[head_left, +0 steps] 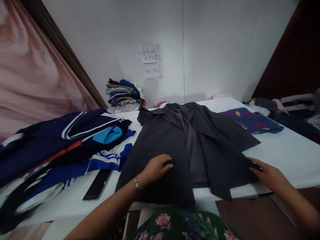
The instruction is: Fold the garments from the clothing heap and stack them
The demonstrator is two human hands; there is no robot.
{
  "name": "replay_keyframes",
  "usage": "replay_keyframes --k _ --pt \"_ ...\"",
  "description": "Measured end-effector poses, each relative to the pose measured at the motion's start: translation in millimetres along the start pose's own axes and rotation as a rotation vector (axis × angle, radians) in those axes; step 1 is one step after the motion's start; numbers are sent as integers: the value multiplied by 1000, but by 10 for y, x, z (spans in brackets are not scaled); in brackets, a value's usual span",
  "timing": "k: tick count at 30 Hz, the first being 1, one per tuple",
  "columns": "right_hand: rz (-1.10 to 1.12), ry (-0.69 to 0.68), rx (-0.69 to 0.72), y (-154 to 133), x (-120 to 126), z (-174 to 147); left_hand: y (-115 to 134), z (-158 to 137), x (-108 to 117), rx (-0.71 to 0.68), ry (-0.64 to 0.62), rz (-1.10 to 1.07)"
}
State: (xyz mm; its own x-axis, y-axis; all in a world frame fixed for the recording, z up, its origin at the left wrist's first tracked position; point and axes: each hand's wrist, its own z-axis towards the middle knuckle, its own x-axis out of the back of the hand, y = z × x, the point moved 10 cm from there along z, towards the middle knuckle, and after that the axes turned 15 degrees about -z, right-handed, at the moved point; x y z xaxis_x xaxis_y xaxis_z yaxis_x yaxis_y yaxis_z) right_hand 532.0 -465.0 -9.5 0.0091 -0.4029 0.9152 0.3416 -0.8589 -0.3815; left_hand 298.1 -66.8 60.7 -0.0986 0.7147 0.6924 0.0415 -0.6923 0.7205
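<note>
A dark grey suit jacket (160, 140) lies spread on the white table, its front parted so the lining shows. My left hand (156, 167) is over the lower left front of the jacket, fingers slightly bent and apart from the thumb, with nothing in them. At the jacket's lower right edge, my right hand (268, 173) pinches the dark cloth between thumb and fingers. The jacket's lower hem hangs a little over the table's front edge.
Left of the jacket is a heap of navy and blue clothes (82, 143), with a phone (97, 184) before it. Behind stands a folded clothes stack (125, 95). A patterned folded garment (255, 120) lies right on the white table (295, 160). Paper notes (151, 61) hang on the wall.
</note>
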Motion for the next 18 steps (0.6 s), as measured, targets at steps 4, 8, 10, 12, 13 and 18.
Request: replay_keyframes --k 4,8,10,12,13,18 --pt "-20 95 167 -666 318 72 -299 620 405 96 165 -175" --pt "325 -166 325 -1860 179 177 -901 1260 719 300 391 -533" --pt "351 -248 505 -2556 6 237 -1197 1566 826 375 478 -616" --pt "293 -263 658 -3120 -207 356 -1454 1852 928 424 555 -655" --pt "239 -252 690 -3321 -326 456 -1574 1980 970 448 595 -680" --pt "-209 -249 575 -3683 -935 1051 -2013 2507 1019 542 722 -855"
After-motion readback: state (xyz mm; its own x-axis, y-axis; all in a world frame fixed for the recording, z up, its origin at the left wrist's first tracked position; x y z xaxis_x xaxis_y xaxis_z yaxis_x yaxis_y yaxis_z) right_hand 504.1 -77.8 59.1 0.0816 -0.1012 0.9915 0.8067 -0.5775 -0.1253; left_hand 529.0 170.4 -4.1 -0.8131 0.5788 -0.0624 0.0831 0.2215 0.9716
